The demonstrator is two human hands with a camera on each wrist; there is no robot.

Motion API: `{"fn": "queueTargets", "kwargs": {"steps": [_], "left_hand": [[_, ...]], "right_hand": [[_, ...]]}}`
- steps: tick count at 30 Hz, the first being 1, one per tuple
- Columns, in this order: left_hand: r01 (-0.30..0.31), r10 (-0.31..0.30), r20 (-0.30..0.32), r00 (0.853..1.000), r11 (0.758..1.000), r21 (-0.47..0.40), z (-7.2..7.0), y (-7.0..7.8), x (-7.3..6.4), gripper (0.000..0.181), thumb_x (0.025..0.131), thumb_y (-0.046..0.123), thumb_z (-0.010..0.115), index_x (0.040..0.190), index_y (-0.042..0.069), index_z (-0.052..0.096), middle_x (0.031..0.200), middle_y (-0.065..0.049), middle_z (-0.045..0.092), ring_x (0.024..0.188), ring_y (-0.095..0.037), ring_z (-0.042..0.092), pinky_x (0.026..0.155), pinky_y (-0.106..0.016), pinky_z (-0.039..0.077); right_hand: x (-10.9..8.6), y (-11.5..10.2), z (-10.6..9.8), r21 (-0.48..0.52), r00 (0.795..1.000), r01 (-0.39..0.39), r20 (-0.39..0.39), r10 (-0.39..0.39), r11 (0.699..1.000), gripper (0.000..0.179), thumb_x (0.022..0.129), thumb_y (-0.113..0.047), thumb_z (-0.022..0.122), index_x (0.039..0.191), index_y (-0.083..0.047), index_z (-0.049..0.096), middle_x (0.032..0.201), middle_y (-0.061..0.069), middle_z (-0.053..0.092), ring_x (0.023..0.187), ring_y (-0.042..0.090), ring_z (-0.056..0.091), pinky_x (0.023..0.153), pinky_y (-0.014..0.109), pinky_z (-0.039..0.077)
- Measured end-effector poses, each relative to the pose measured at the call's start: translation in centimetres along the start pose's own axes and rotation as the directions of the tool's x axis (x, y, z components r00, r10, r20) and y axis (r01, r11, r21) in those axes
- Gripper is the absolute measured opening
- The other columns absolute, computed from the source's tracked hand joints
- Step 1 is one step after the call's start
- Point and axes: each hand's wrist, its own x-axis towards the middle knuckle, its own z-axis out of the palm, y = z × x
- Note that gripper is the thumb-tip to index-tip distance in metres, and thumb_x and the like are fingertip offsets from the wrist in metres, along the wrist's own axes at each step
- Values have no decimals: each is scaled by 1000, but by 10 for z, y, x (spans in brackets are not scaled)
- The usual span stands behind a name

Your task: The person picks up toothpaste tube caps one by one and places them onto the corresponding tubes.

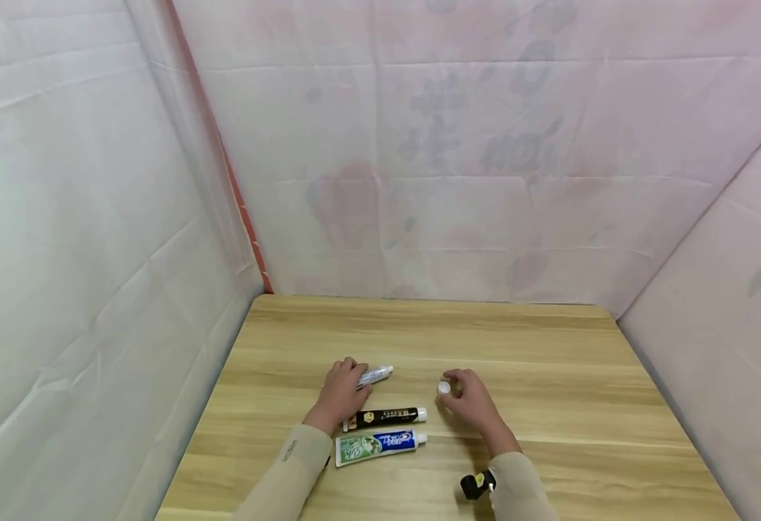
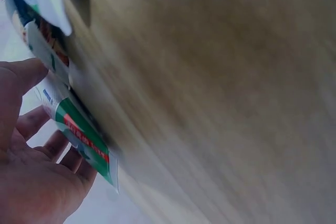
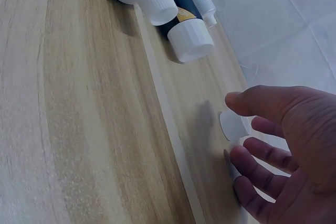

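At the left of the table's middle, my left hand [image 1: 340, 392] holds a small toothpaste tube [image 1: 376, 375], its narrow bare nozzle pointing right. The left wrist view shows that tube's green and red label [image 2: 86, 139] between thumb and fingers. My right hand [image 1: 474, 403] pinches a white cap [image 1: 443, 388] between thumb and fingertips, apart from the tubes. In the right wrist view the cap [image 3: 232, 125] is close over the tabletop. A black toothpaste tube [image 1: 388, 417] with a white cap lies just below the left hand's tube, nearest my left wrist.
A green and blue toothpaste tube [image 1: 377, 446] with a white cap lies nearer me, next to the black one. The wooden table [image 1: 550, 347] is bordered by pale sheet walls [image 1: 458, 231] at the back and both sides. A black device [image 1: 477, 485] sits at my right wrist.
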Motion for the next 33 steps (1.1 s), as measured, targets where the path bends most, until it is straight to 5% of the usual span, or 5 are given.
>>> {"fn": "queueTargets", "kwargs": {"steps": [20, 33], "left_hand": [[-13, 13, -3, 1000, 1000, -4, -1, 0, -7, 32, 101, 22, 74, 131, 9, 72, 106, -4, 62, 89, -17, 50, 78, -36, 47], [-68, 68, 2, 998, 998, -10, -18, 3, -6, 34, 106, 21, 67, 138, 9, 66, 113, -8, 66, 94, -20, 63, 82, -42, 54]], "right_hand": [[-4, -5, 3, -14, 1000, -28, 7, 28, 1000, 24, 90, -6, 81, 112, -1, 73, 102, 11, 67, 85, 19, 56, 74, 31, 47], [1, -12, -2, 43, 1000, -26, 7, 26, 999, 23, 92, -10, 81, 112, -6, 73, 101, 8, 71, 83, 15, 64, 68, 25, 52]]}}
